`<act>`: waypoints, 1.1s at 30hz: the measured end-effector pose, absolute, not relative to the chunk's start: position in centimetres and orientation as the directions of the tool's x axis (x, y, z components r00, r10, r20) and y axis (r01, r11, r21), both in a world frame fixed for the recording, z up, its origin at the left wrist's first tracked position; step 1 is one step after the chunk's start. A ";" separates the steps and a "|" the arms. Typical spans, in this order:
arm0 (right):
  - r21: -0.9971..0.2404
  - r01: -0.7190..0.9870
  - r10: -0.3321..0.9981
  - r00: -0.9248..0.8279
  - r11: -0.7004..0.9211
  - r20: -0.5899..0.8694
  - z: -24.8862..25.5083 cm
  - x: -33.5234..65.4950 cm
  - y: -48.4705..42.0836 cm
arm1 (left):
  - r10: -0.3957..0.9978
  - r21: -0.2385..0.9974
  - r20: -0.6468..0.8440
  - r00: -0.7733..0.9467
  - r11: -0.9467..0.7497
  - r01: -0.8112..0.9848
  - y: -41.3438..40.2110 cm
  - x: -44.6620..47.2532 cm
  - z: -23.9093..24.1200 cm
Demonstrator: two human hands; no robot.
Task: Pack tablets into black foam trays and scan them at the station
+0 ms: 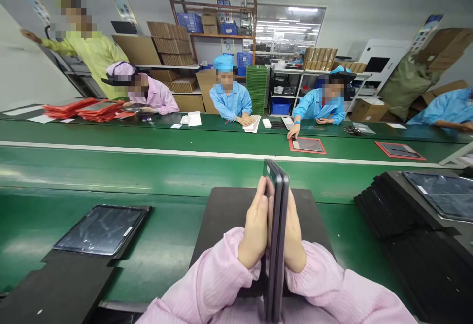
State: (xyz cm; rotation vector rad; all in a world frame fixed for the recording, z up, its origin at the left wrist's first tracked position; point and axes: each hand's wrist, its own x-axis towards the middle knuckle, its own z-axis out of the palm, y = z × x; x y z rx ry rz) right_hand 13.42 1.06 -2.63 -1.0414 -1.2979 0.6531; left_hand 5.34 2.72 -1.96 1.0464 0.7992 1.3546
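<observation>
Two thin dark tablets (277, 240) stand on edge, face to face, pressed between my palms in front of my chest. My left hand (254, 230) lies flat along the glossy left side, fingers together and pointing forward. Against the right side rests my right hand (294, 235), its fingers partly hidden behind the tablets. Beneath them a black flat board or pad (229, 210) lies on the green bench. To the left, a tablet (101, 228) lies screen up on black sheets (55, 284), a small white label near its corner.
On the right, black trays or sheets (414, 240) form a stack with another tablet (443, 193) on top. Across the green conveyor (111, 166) several co-workers sit; one's hand (294, 131) touches a red-framed panel (308, 145). Red-edged panels (70, 109) are piled far left.
</observation>
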 end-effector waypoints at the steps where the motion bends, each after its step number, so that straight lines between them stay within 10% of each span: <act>1: -0.934 0.114 0.905 0.229 0.340 0.357 -2.4 13.5 1.4 | 0.993 0.914 0.047 0.106 0.000 -0.406 3.1 5.6 -1.4; 5: -0.871 0.333 0.907 0.091 0.362 0.411 -2.4 15.6 3.2 | 0.968 0.835 -0.181 0.173 0.244 -0.492 4.8 6.7 -1.4; 8: -0.404 0.646 0.734 -0.388 0.648 0.558 -0.9 17.9 4.1 | 0.965 0.835 -0.126 0.231 0.229 -0.500 5.5 7.2 -2.4; 11: 0.063 0.592 0.526 -0.756 0.804 0.389 2.2 19.9 4.5 | 0.964 0.892 -0.074 0.254 0.178 -0.415 5.9 6.7 -3.6; 14: 0.225 0.497 0.431 -0.856 0.838 0.287 4.4 21.7 4.4 | 0.949 0.921 -0.177 0.261 0.253 -0.297 6.7 4.6 -4.7; 17: 0.131 0.555 0.450 -0.772 0.821 0.449 5.3 23.3 3.7 | 0.918 0.852 -0.291 0.268 0.376 -0.364 7.8 1.7 -5.2; 20: -0.288 0.663 0.663 -0.423 0.691 0.618 5.6 23.9 2.5 | 0.936 0.762 -0.183 0.301 0.329 -0.557 7.2 0.2 -4.8; 25: -0.912 0.341 0.932 0.195 0.228 0.306 5.0 22.1 1.7 | 0.912 0.751 0.020 0.409 0.257 -0.609 2.3 1.5 -2.7; 29: -0.974 0.163 0.964 0.191 0.156 0.186 3.5 21.3 1.7 | 0.933 0.706 -0.126 0.337 0.323 -0.630 -0.9 1.8 -2.0; 33: -0.811 0.563 0.908 0.240 0.158 0.343 2.5 22.3 1.7 | 0.932 0.654 -0.212 0.295 0.360 -0.666 -2.0 1.3 -2.3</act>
